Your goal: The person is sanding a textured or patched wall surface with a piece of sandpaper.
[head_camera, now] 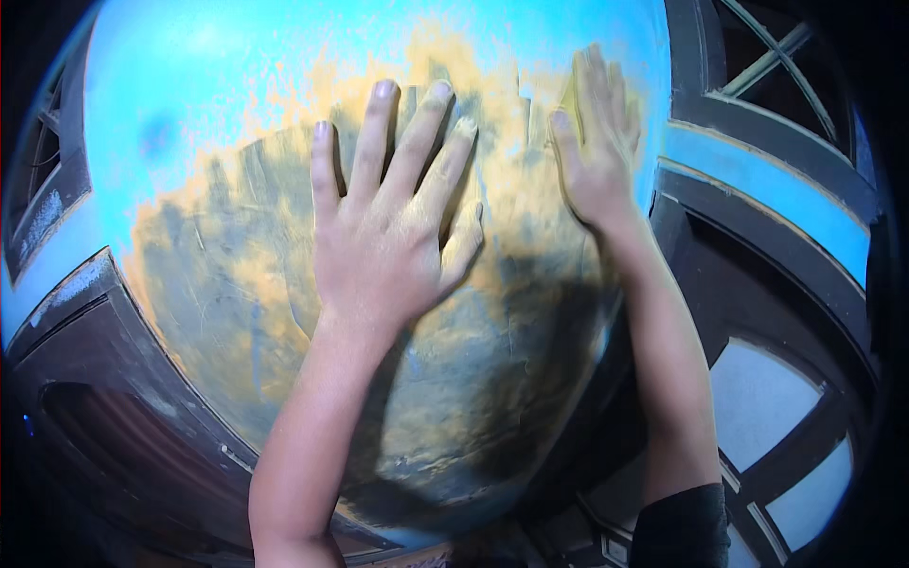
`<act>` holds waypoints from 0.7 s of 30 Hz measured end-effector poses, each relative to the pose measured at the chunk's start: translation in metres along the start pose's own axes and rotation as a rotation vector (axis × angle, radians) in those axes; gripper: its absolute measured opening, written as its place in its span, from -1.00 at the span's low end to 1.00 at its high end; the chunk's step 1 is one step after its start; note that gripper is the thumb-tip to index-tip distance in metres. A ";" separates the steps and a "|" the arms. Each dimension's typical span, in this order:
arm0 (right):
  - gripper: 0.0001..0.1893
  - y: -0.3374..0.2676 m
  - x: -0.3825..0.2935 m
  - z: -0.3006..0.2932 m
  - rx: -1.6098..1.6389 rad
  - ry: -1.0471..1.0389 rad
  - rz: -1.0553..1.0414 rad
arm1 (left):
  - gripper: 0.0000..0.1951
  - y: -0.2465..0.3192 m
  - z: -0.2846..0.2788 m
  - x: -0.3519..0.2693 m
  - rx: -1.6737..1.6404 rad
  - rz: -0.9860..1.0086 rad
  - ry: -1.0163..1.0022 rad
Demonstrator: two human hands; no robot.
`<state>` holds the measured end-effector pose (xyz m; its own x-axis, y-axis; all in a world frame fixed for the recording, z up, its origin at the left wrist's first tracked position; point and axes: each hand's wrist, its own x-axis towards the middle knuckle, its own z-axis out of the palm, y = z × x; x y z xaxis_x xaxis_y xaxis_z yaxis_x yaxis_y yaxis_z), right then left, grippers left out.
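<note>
A wall (213, 298) with worn blue paint above and rough, stained plaster below fills the middle of the view. My left hand (383, 213) lies on the bare plaster with its back towards me and its fingers spread; its fingertips look dusty. To the right, my right hand (596, 149) is raised at the wall's right side, palm towards the surface, thumb apart from the other fingers. A yellowish edge shows between its thumb and fingers; whether the hand holds something thin there, I cannot tell. Both forearms reach up from below.
A dark framed door (106, 369) stands at the left. At the right is another dark frame (781, 227) with a blue strip of wall, crossed bars (770, 60) above and pale panes (763, 401) below. A black sleeve (682, 525) covers my right upper arm.
</note>
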<state>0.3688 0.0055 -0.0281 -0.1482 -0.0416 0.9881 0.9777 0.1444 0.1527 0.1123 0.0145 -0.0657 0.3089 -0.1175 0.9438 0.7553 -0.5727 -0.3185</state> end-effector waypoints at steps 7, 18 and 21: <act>-0.22 -0.021 -0.042 -0.012 -0.034 -0.302 -0.229 | -0.42 -0.005 0.002 -0.004 0.030 0.016 0.018; -0.22 -0.051 -0.078 -0.013 0.069 -0.252 -0.136 | -0.41 -0.004 -0.004 -0.004 0.096 -0.007 -0.034; -0.23 -0.032 -0.036 -0.010 0.000 -0.200 -0.208 | -0.43 -0.004 0.003 -0.003 0.039 0.028 0.038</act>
<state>0.3443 -0.0075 -0.0684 -0.3726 0.1256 0.9195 0.9229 0.1537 0.3529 0.1098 0.0192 -0.0680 0.3087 -0.1640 0.9369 0.7690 -0.5366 -0.3473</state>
